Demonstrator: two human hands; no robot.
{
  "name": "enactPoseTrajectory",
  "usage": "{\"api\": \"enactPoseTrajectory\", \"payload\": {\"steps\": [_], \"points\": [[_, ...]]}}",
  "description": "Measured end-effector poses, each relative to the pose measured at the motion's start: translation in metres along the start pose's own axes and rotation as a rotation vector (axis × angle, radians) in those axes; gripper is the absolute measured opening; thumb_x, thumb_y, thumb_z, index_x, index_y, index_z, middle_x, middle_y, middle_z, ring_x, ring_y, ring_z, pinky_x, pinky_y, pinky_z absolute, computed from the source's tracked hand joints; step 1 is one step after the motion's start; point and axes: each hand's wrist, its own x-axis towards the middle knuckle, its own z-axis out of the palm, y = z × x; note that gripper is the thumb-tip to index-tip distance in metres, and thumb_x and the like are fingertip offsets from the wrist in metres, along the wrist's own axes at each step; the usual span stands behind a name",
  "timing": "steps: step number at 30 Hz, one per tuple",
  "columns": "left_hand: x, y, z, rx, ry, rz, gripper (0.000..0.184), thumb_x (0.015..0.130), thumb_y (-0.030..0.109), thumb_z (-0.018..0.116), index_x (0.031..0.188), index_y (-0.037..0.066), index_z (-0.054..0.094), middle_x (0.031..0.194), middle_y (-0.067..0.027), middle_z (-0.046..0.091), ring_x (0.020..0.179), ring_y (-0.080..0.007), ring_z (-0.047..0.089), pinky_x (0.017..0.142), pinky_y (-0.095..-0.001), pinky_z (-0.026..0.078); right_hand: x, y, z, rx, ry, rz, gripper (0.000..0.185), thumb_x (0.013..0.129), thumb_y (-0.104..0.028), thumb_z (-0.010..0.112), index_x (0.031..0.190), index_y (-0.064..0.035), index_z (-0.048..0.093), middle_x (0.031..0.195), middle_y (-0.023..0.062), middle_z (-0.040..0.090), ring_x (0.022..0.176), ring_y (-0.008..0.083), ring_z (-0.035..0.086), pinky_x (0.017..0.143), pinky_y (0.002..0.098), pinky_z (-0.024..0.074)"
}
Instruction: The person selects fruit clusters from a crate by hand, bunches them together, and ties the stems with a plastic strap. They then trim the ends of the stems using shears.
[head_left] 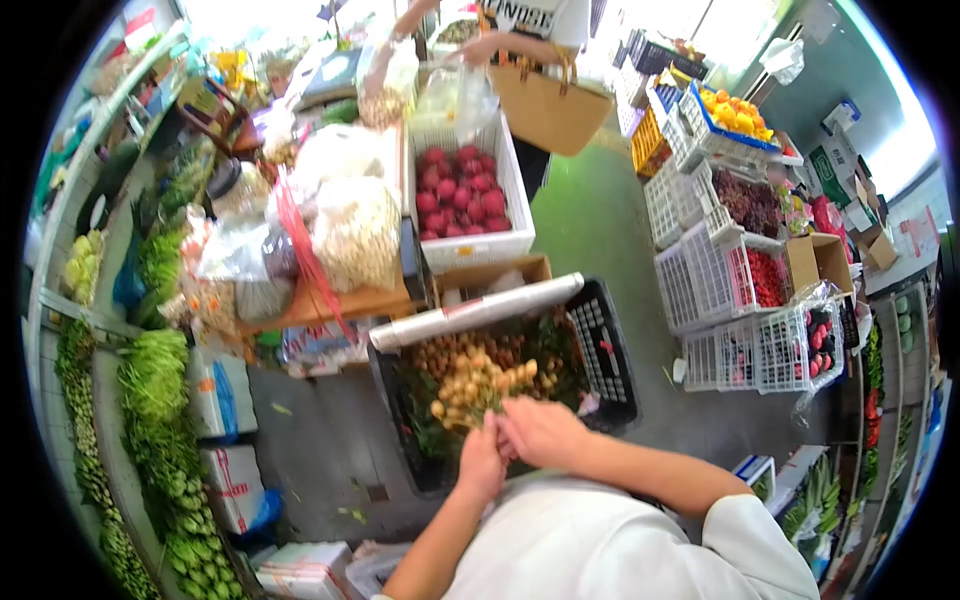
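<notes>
A bunch of longans (480, 385), small, round and yellow-brown, is held by its stems over a black plastic crate (612, 370). My left hand (482, 462) is closed around the stem end. Beside it, touching, my right hand (542, 432) is closed on the same stems, fingertips partly hidden. More fruit and dark green leaves fill the crate below. Across its far rim lies a long white roll or bar (480, 310).
Ahead, a white crate (470, 250) holds dark red round fruit, near a wooden table (370, 305) with bagged goods. Stacked white crates (695, 280) stand right; leafy greens (160, 400) line the left shelf. Another person with a tan handbag (550, 105) stands beyond.
</notes>
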Motion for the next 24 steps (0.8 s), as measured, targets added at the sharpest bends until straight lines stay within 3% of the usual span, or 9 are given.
{"api": "enactPoseTrajectory", "payload": {"steps": [6, 11, 14, 17, 19, 20, 23, 24], "points": [[0.007, -0.005, -0.01, -0.078, -0.042, -0.021, 0.046, 0.11, 0.046, 0.042, 0.084, 0.011, 0.054, 0.071, 0.0024, 0.052, 0.062, -0.0105, 0.044, 0.058, -0.0267, 0.037, -0.003, 0.003, 0.004, -0.038, -0.07, -0.065, 0.039, 0.099, -0.025, 0.052, 0.122, 0.0065, 0.056, 0.091, 0.0178, 0.065, 0.077, 0.0346, 0.068, 0.061, 0.0435, 0.0565], [0.004, 0.0, -0.006, -0.006, -0.036, 0.017, 0.044, 0.109, 0.045, 0.045, 0.089, 0.009, 0.057, 0.073, 0.0008, 0.055, 0.066, -0.0098, 0.047, 0.062, -0.0264, 0.039, -0.003, -0.002, 0.001, -0.084, -0.075, -0.033, 0.033, 0.098, -0.025, 0.054, 0.116, 0.0019, 0.058, 0.092, 0.0157, 0.062, 0.075, 0.0331, 0.068, 0.06, 0.0424, 0.0569], [0.007, 0.004, -0.013, 0.057, -0.06, 0.015, 0.041, 0.11, 0.042, 0.047, 0.093, 0.007, 0.06, 0.076, -0.0007, 0.059, 0.066, -0.0098, 0.05, 0.061, -0.0268, 0.04, 0.001, -0.005, -0.018, -0.096, -0.135, -0.045, 0.025, 0.097, -0.025, 0.054, 0.106, -0.0024, 0.058, 0.105, 0.0205, 0.056, 0.08, 0.0371, 0.068, 0.064, 0.0444, 0.0589], [-0.01, 0.022, 0.005, 0.183, -0.018, 0.027, 0.034, 0.109, 0.036, 0.051, 0.103, 0.004, 0.062, 0.083, -0.0036, 0.066, 0.065, -0.011, 0.058, 0.058, -0.0254, 0.044, -0.002, -0.008, -0.026, -0.012, -0.188, -0.075, 0.03, 0.099, -0.028, 0.053, 0.109, -0.0003, 0.058, 0.106, 0.0219, 0.055, 0.086, 0.0395, 0.067, 0.073, 0.0449, 0.0582], [-0.001, 0.015, -0.011, 0.212, -0.018, 0.06, 0.03, 0.108, 0.033, 0.053, 0.107, 0.005, 0.062, 0.085, -0.0029, 0.065, 0.064, -0.0091, 0.056, 0.056, -0.0249, 0.042, -0.002, -0.002, -0.024, 0.08, -0.249, -0.079, 0.039, 0.1, -0.033, 0.054, 0.115, 0.0029, 0.056, 0.115, 0.0266, 0.053, 0.09, 0.0432, 0.066, 0.077, 0.0473, 0.0569], [-0.001, 0.017, -0.017, 0.151, -0.082, 0.054, 0.027, 0.109, 0.028, 0.05, 0.114, 0.004, 0.06, 0.095, -0.0047, 0.07, 0.076, -0.0121, 0.067, 0.058, -0.0246, 0.052, -0.004, 0.002, -0.02, 0.118, -0.174, -0.116, 0.04, 0.1, -0.035, 0.054, 0.114, 0.0018, 0.059, 0.111, 0.0243, 0.056, 0.087, 0.0428, 0.066, 0.076, 0.0476, 0.0565], [-0.005, 0.019, -0.02, 0.219, -0.121, 0.073, 0.026, 0.109, 0.029, 0.051, 0.113, 0.005, 0.061, 0.093, -0.0029, 0.069, 0.073, -0.0103, 0.065, 0.057, -0.0233, 0.05, -0.004, 0.003, -0.038, 0.21, -0.131, -0.092, 0.038, 0.099, -0.037, 0.056, 0.107, -0.0013, 0.065, 0.1, 0.0182, 0.061, 0.083, 0.0409, 0.066, 0.073, 0.0481, 0.0556], [-0.007, 0.02, -0.02, 0.26, -0.085, 0.064, 0.024, 0.108, 0.03, 0.053, 0.11, 0.007, 0.06, 0.088, -0.0002, 0.066, 0.067, -0.0075, 0.059, 0.053, -0.022, 0.044, -0.004, 0.002, -0.045, 0.261, -0.162, -0.034, 0.037, 0.099, -0.038, 0.057, 0.103, -0.0034, 0.068, 0.093, 0.0143, 0.064, 0.08, 0.0394, 0.067, 0.072, 0.0481, 0.0552]]}}
